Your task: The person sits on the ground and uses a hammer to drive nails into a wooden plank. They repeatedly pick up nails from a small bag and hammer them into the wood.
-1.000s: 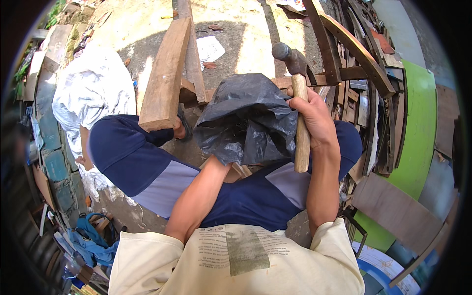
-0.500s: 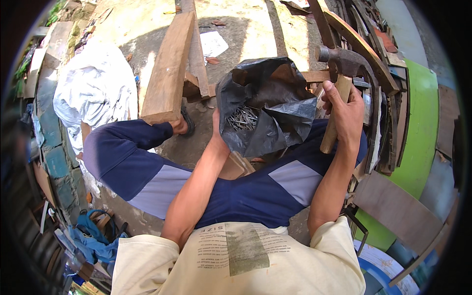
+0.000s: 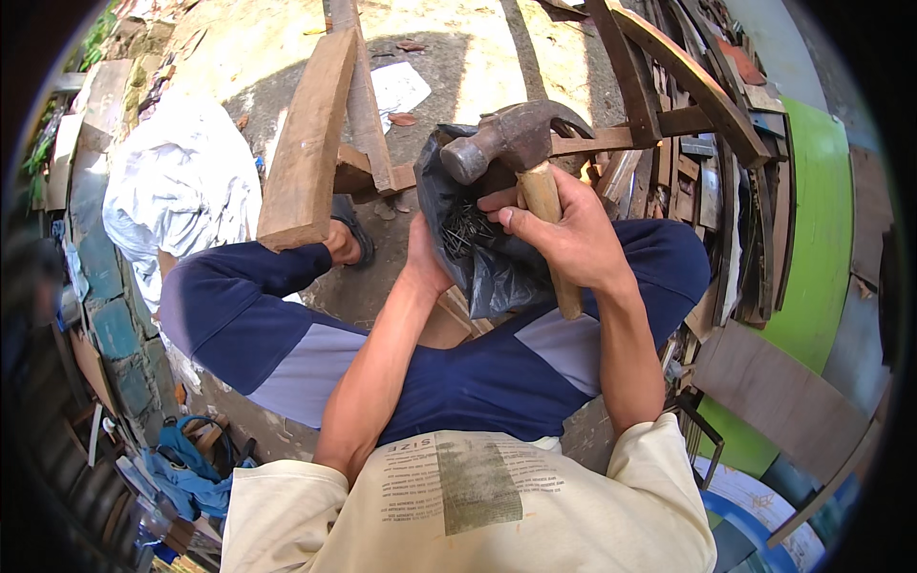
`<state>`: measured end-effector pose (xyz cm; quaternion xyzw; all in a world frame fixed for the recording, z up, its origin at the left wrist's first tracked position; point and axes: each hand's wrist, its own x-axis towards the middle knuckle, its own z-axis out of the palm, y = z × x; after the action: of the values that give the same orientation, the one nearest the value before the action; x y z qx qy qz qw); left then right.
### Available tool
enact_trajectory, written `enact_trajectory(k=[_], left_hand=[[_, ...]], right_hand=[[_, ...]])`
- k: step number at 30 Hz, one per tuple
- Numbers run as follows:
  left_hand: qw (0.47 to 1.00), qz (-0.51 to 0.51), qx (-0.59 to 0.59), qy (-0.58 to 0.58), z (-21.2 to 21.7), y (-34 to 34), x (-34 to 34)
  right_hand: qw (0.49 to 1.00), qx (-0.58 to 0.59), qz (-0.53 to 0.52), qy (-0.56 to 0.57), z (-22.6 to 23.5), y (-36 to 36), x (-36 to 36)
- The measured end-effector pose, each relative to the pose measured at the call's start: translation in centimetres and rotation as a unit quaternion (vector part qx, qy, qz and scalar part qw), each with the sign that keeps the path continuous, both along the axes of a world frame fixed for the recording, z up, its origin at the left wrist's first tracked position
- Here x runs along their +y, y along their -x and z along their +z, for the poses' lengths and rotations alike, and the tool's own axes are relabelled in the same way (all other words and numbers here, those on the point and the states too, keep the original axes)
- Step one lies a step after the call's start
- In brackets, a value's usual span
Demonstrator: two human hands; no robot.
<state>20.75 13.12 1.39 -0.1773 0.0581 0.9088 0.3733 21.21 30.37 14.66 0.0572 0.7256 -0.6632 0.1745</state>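
Note:
My left hand (image 3: 427, 256) is closed on the left side of a black plastic bag (image 3: 497, 284), its fingers mostly hidden behind it. Inside the bag lies a heap of loose nails (image 3: 466, 230). My right hand (image 3: 576, 229) grips the wooden handle of a claw hammer (image 3: 503, 143), and the hammer's head sits over the bag's opening. The index finger and thumb of that hand reach toward the nails; whether they touch any I cannot tell. The hammer and hand cover the bag's right part.
A thick wooden plank (image 3: 310, 143) rises beside my left knee, joined to a wooden frame (image 3: 368, 105). White cloth (image 3: 181, 181) is heaped at the left. Scrap wood (image 3: 712, 191) is stacked at the right beside a green panel (image 3: 817, 248). A blue bag (image 3: 196, 463) lies lower left.
My right hand has moved left with the hammer, from beside the bag to over its opening. The bag looks narrower now. My left hand stays at the bag's left side.

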Motion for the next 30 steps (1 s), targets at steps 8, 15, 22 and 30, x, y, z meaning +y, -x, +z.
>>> enact_trajectory(k=[8, 15, 22, 30], left_hand=[[0.998, -0.059, -0.002, 0.035, -1.0, -0.8, 0.0], [0.982, -0.051, 0.049, 0.173, 1.7, -1.5, 1.1], [0.921, -0.105, 0.204, 0.316, 1.4, -1.4, -0.1], [0.981, -0.046, 0.088, 0.164, 1.2, -0.9, -1.2]], right_hand=[[0.986, 0.038, 0.065, -0.148, -1.2, 1.0, -2.3], [0.981, 0.022, 0.032, -0.191, -2.9, 2.2, -2.4], [0.995, -0.033, -0.031, -0.087, -4.3, 2.5, -1.7], [0.996, -0.056, -0.056, -0.045, -1.7, 2.9, -0.4]])
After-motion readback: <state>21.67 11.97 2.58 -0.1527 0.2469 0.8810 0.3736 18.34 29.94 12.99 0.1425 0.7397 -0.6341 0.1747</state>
